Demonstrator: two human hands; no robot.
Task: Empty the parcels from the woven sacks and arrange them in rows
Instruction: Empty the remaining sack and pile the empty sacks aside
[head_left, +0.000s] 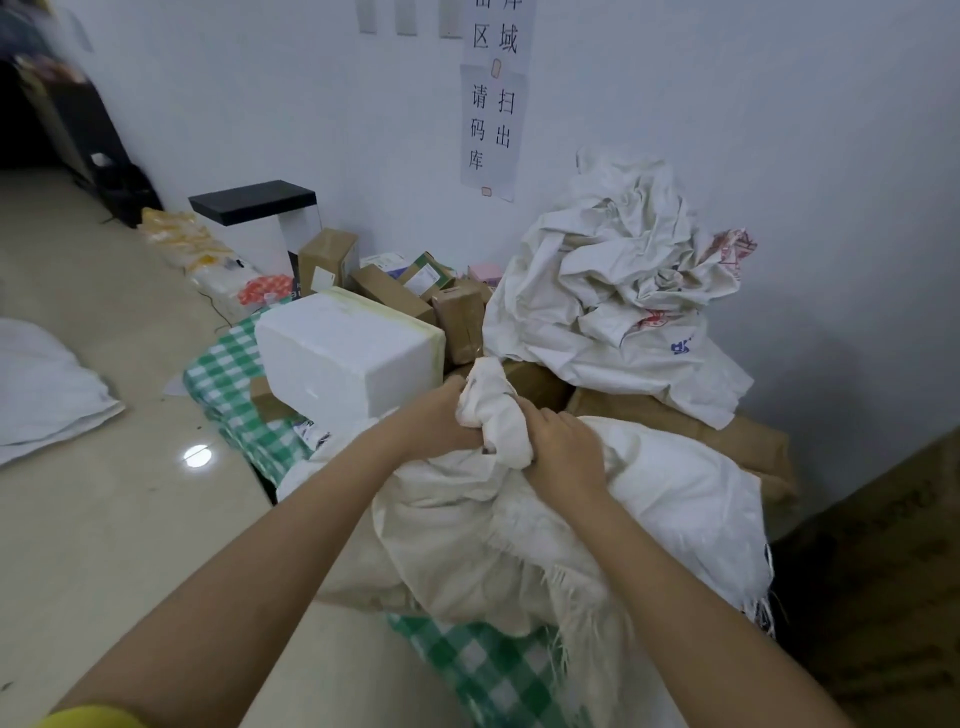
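The sack (597, 509) lies in the foreground over a green-checked cloth (228, 374), and its contents are hidden; its frayed lower edge runs out of the picture at the bottom. Both hands grip its bunched neck (493, 410): the left hand (436, 415) has its fingers curled into the cloth from the left, the right hand (566, 447) clamps it from the right, and the fingertips of both are buried in the folds. Behind them a white foam box (348, 353) stands on the checked cloth, with brown parcels (457, 317) crowded just past it against the wall; those further back are half hidden. A heap of empty sacks (618, 280) lies on brown cartons (727, 436) to the right, its printing too crumpled to read. The floor (104, 519) is pale and glossy. On the white wall hang paper signs (493, 124), the top one cut off. The far left is dark and blurred. Another white sack (41, 384) is cut by the left edge.
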